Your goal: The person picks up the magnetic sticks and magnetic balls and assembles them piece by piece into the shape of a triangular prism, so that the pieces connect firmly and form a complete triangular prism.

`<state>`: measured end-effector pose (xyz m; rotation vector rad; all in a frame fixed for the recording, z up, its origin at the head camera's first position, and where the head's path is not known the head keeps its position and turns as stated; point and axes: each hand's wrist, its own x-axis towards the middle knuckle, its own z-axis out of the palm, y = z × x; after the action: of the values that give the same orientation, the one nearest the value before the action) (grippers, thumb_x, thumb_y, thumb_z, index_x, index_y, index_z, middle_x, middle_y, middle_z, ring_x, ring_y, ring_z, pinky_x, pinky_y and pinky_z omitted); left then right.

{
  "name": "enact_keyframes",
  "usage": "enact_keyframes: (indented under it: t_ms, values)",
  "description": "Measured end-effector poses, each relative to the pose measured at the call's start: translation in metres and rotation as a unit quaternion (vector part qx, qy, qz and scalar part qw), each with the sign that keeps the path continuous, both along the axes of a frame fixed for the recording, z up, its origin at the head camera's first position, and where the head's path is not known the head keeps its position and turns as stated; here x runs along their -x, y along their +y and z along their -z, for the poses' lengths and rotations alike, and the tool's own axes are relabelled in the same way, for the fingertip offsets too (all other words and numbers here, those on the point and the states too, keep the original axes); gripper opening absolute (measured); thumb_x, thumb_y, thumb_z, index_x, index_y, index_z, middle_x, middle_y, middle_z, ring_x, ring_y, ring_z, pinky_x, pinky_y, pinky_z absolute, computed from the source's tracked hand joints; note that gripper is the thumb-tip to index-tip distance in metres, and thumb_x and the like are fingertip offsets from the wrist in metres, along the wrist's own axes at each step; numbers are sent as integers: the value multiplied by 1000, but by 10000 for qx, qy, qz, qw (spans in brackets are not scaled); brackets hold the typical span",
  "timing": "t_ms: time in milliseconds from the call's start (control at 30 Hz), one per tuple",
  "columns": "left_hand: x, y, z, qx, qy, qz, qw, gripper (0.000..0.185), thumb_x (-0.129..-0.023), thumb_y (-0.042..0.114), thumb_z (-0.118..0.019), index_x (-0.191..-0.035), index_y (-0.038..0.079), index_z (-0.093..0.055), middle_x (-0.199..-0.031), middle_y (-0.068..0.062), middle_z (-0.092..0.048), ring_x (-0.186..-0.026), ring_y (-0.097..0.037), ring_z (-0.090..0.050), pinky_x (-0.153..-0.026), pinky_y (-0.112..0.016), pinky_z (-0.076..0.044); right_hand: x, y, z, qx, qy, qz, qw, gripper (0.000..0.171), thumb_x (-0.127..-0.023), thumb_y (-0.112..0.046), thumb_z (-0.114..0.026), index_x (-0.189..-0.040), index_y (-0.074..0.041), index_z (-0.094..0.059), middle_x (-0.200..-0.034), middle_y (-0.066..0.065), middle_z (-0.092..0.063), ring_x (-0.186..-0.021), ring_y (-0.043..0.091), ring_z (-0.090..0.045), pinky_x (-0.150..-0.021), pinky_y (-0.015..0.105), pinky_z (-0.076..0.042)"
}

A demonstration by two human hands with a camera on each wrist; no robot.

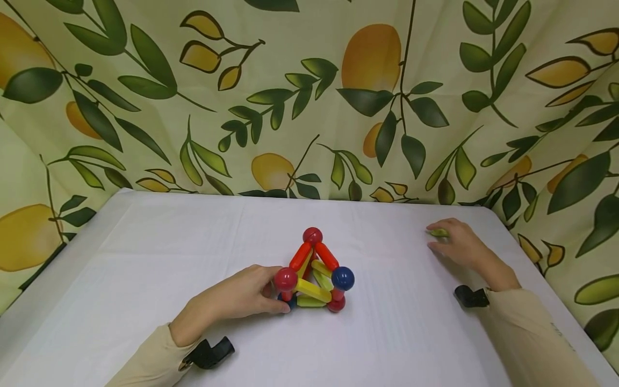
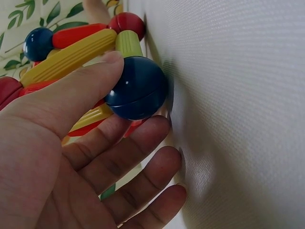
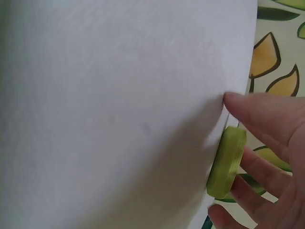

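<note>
A dark blue ball [image 2: 137, 88] at a bottom corner of the toy frame is pinched by the left hand [image 1: 232, 301] — the thumb [image 2: 81, 83] is laid over its top and the other fingers [image 2: 143, 143] are curled loosely beneath it, slightly spread against the white cloth. The ball belongs to a small pyramid of sticks and balls [image 1: 314, 277], seen just below the middle of the head view: red and yellow sticks are joined by red balls and a second blue ball [image 1: 343, 278], with one red ball [image 1: 312, 235] at the peak. The pyramid is stood on the white table [image 1: 145, 258], and the left hand is pressed against its left side.

At the right of the head view, a short green stick [image 3: 226, 162] is held by the right hand [image 1: 459, 247]. The stick is lain on the table near its far right corner; it is touched by the fingertips [image 3: 248, 107], which are bent round it — a light pinch. This hand is kept well apart from the pyramid.

Behind the table, a cloth printed with lemons and leaves [image 1: 309, 97] is hung across the upper half of the frame.
</note>
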<state>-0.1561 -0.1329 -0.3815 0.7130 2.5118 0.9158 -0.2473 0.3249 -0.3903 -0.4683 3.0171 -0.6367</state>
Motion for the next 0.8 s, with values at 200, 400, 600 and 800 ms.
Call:
enact_keyframes:
  t_ms: [200, 400, 600, 800]
  values:
    - [0, 0, 0, -15, 9, 16, 10000, 36, -81, 31, -82, -110, 18, -64, -79, 11, -60, -76, -12, -55, -63, -24, -44, 2, 2, 3, -69, -88, 85, 9999, 31, -90, 2, -61, -120, 8, -61, -125, 36, -55, -114, 52, -53, -95, 63, -44]
    - [0, 0, 0, 2, 4, 12, 10000, 37, -81, 32, -82, -110, 18, -65, -79, 12, -61, -77, -12, -55, -64, -25, -45, 0, -2, 2, -5, 9, 11, 10000, 28, -89, 6, -63, -117, 8, -63, -116, 32, -62, -103, 46, -60, -86, 55, -52]
    - [0, 0, -2, -14, -46, 8, 10000, 37, -82, 31, -82, -112, 18, -64, -81, 12, -62, -79, -12, -56, -65, -25, -46, -8, -18, -11, 40, 280, -162, 9995, 35, -91, 6, -60, -124, 12, -58, -118, 32, -60, -103, 43, -59, -88, 55, -51]
    - [0, 0, -2, -12, -48, 15, 10000, 36, -82, 31, -81, -111, 18, -64, -80, 12, -61, -78, -12, -56, -64, -25, -46, -15, -37, -21, 65, 788, -507, 9956, 32, -90, 6, -63, -121, 11, -61, -105, 24, -62, -91, 31, -60, -76, 43, -51]
